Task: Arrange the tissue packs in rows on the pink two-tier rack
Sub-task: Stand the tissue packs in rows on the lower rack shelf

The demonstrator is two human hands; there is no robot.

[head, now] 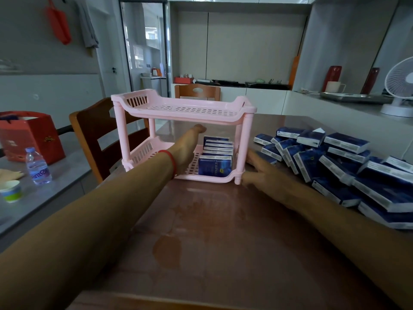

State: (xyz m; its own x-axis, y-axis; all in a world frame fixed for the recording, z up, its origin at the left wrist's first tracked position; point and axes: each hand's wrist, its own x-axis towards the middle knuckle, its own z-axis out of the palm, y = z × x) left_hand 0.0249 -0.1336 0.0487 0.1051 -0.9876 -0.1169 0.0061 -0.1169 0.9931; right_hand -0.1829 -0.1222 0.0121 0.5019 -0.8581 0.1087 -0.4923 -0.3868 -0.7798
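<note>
My left hand [187, 146] lies flat, fingers straight, beside the row [215, 157]; right hand [259, 168] spread against the rack [178, 108]. Packs [344, 166] look light, squashy, slick: pinch the narrow sides.

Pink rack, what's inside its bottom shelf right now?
A row of blue tissue packs stands at its right end, and the left hand reaches in beside them. The hand hides part of the shelf floor.

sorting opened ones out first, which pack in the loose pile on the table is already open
The pack at the back of the pile, with a white tissue poking from its top; the other packs look sealed.
</note>
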